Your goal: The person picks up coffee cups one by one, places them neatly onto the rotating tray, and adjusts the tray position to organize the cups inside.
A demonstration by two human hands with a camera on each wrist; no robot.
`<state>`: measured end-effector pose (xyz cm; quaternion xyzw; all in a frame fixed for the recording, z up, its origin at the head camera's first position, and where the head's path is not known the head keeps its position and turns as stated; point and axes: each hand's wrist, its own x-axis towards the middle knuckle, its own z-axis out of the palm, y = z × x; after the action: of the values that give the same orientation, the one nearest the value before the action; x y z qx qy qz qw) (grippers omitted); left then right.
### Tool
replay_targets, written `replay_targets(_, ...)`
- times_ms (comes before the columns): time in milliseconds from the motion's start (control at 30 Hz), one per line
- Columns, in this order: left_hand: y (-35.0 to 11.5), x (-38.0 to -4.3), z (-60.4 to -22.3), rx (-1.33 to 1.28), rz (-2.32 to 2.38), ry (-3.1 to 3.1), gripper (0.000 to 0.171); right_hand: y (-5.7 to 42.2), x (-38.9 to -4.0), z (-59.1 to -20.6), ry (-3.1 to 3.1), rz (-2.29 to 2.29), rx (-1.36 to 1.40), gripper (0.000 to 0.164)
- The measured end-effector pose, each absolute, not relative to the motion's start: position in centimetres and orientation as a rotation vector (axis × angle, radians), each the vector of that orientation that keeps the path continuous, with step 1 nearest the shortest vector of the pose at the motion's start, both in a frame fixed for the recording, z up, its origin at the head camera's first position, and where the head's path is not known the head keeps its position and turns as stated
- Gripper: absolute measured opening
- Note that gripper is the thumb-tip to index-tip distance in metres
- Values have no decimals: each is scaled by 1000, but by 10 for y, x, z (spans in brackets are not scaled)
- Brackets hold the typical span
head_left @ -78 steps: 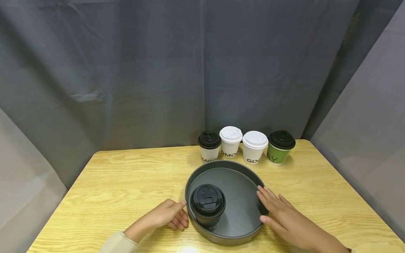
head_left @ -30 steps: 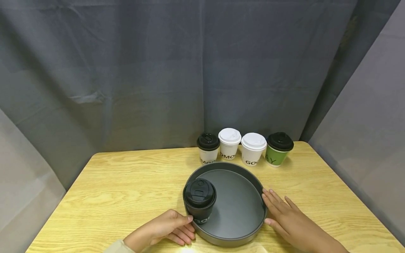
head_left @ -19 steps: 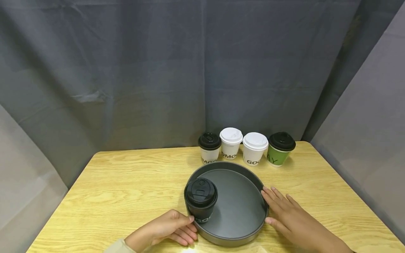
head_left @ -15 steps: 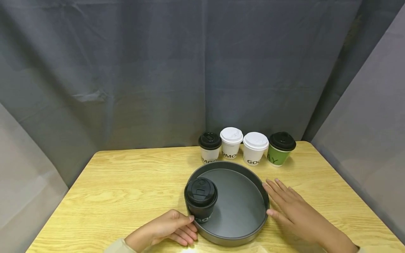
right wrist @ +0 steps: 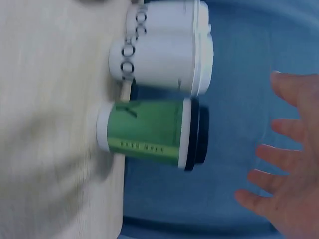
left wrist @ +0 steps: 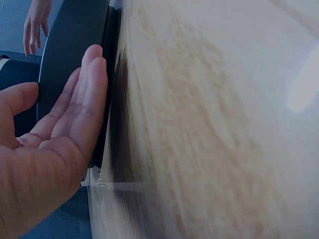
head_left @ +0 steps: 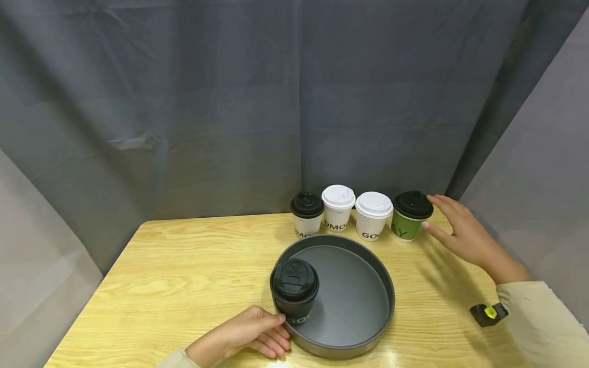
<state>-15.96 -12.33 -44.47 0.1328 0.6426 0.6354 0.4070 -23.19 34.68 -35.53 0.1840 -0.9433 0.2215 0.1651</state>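
A black lidded coffee cup stands upright inside the left part of a round dark grey pan. My left hand rests against the pan's near-left side; in the left wrist view its thumb touches the rim and its extended fingers lie along the outer wall. At the back right, my right hand is beside a green paper cup with a black lid, thumb and fingers spread. The right wrist view shows a gap between those fingers and the green cup's lid.
Left of the green cup stand two white cups with white lids and a white cup with a black lid. A grey curtain hangs behind the wooden table. A dark strap piece shows by the right sleeve.
My right hand has left the pan's right side and moved up and right to the green cup. Earlier, the black cup shifted slightly left within the pan; my left hand stays at the pan.
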Motion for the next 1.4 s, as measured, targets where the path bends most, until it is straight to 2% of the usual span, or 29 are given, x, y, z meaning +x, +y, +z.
replay_targets(300,-125,-158,-446,318,1610,1624,47,352,-279,-359,-2796,672,317,73)
replay_targets(600,-123,-157,-446,313,1609,1636,47,345,-306,-376,-2844,829,208,84)
replay_targets(1400,-122,-157,-448,329,1620,1622,49,342,-311,-393,-2843,845,117,79)
